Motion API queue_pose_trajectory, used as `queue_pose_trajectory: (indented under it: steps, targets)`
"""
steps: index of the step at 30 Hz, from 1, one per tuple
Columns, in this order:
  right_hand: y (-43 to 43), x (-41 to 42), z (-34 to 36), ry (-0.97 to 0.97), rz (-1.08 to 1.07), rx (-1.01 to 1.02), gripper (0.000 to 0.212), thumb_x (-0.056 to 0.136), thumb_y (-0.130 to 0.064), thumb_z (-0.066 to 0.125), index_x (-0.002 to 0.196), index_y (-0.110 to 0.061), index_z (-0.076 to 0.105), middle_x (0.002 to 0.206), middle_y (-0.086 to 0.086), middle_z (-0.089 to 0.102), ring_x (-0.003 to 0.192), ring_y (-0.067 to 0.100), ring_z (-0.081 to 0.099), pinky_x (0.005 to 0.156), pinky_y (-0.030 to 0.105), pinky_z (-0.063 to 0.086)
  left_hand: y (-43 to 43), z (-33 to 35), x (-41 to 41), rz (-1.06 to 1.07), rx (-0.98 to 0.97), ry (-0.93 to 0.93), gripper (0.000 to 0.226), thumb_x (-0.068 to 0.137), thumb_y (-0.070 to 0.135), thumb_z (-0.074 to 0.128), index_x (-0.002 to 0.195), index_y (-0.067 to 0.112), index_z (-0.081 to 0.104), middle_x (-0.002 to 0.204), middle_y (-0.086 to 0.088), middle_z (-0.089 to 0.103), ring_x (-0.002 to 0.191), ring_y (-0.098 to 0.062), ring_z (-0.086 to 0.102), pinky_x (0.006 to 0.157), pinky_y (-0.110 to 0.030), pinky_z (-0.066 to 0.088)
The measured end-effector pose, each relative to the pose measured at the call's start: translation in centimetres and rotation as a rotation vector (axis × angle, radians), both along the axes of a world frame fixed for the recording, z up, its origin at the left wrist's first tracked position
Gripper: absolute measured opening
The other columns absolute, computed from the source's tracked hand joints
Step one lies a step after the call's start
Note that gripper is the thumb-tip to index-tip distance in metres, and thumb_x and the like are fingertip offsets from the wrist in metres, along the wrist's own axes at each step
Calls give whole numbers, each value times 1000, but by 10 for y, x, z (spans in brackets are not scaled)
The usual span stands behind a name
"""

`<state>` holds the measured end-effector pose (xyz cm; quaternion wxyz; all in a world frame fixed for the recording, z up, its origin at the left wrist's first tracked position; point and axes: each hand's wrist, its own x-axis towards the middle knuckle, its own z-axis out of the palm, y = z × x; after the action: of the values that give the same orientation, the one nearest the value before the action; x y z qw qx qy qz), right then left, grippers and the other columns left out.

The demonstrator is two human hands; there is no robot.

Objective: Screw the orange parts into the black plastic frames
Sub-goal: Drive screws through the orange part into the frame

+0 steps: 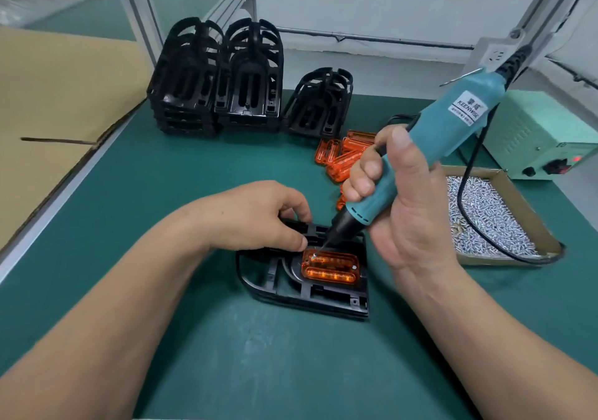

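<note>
A: Layout?

B: Frame [291, 287] on table [161, 225], centre front; part [330, 267] seated in it; left grip [259, 215] curled over frame's rear left edge; right grip [398, 199] just right of it, wrapped round the driver [453, 121]; bit tip on the part's rear left corner.

A: Stock?

B: Two frame stacks [216, 79] behind, side by side; shorter stack [318, 102] right of them; loose parts [343, 157] between that and the right grip; screw tray [527, 209] at right, screws [485, 215] in it; power box [534, 134] behind tray; cardboard [48, 112] left of table.
</note>
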<state>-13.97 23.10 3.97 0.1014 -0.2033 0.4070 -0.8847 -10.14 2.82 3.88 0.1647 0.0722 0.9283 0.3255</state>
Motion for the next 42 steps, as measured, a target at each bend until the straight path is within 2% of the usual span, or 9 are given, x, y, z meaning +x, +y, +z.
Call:
queue_pose_trajectory:
  steps: [5, 10, 16, 21, 25, 30, 37, 40, 42]
  targets:
    - [-5, 4, 0, -7, -6, 9, 58, 86, -37, 84, 117, -10, 44, 71, 3, 49, 57, 15, 49, 57, 29, 46, 1, 0, 0, -4, 45, -19, 20, 85, 35, 85, 101, 35, 73, 93, 0, 75, 85, -21, 71, 82, -46, 59]
    - [-5, 4, 1, -4, -17, 52, 33, 96, -26, 69, 113, -10, 46, 71, 4, 48, 57, 17, 48, 56, 30, 45, 0, -2, 0, 9, 67, -21, 20, 85, 35, 86, 100, 37, 74, 90, 1, 75, 83, -21, 71, 80, -46, 60]
    - [-18, 5, 13, 146, 43, 223, 19, 98, -27, 72, 97, -14, 57, 70, 6, 52, 52, 22, 51, 55, 32, 47, -1, -2, 0, 17, 97, -8, 16, 85, 34, 87, 91, 39, 74, 90, -3, 75, 83, -22, 72, 85, -49, 59]
    - [-35, 9, 19, 283, 116, 375, 36, 90, -51, 79, 96, -19, 63, 66, 6, 56, 53, 29, 54, 58, 36, 49, -1, -2, 0, 2, 128, -22, 21, 85, 25, 84, 101, 16, 74, 104, -14, 77, 101, -32, 74, 92, -53, 58]
    - [-38, 10, 18, 287, 120, 420, 37, 90, -54, 78, 87, -21, 61, 63, 9, 54, 52, 30, 52, 58, 37, 48, 0, -3, -1, 4, 119, -19, 23, 85, 23, 82, 95, 7, 69, 99, -20, 73, 96, -37, 72, 87, -56, 59]
    - [-39, 9, 12, 341, 196, 420, 38, 93, -46, 79, 87, -14, 60, 63, 11, 52, 51, 32, 50, 59, 42, 44, 3, -3, 0, -41, 109, 57, 13, 85, 11, 74, 88, 6, 63, 91, -17, 69, 92, -36, 70, 81, -56, 58]
    - [-27, 7, 12, 303, 258, 212, 43, 93, -46, 79, 114, -10, 65, 71, 6, 56, 56, 25, 56, 62, 36, 48, 5, -4, 0, -8, 154, 14, 9, 86, 21, 79, 89, 20, 70, 95, -12, 74, 96, -35, 72, 88, -55, 59]
    - [-20, 7, 12, 382, 222, 240, 37, 96, -44, 77, 113, -12, 67, 69, 6, 59, 55, 26, 57, 61, 38, 48, 6, -7, 1, -3, 149, 41, 11, 85, 21, 78, 87, 28, 69, 89, 1, 75, 93, -26, 73, 86, -51, 60]
    - [-18, 9, 12, 428, 209, 275, 33, 97, -44, 76, 109, -15, 68, 68, 6, 61, 56, 26, 59, 63, 41, 49, 7, -8, 0, -19, 136, 41, 13, 86, 18, 76, 97, 21, 70, 95, -2, 75, 97, -27, 73, 87, -51, 60]
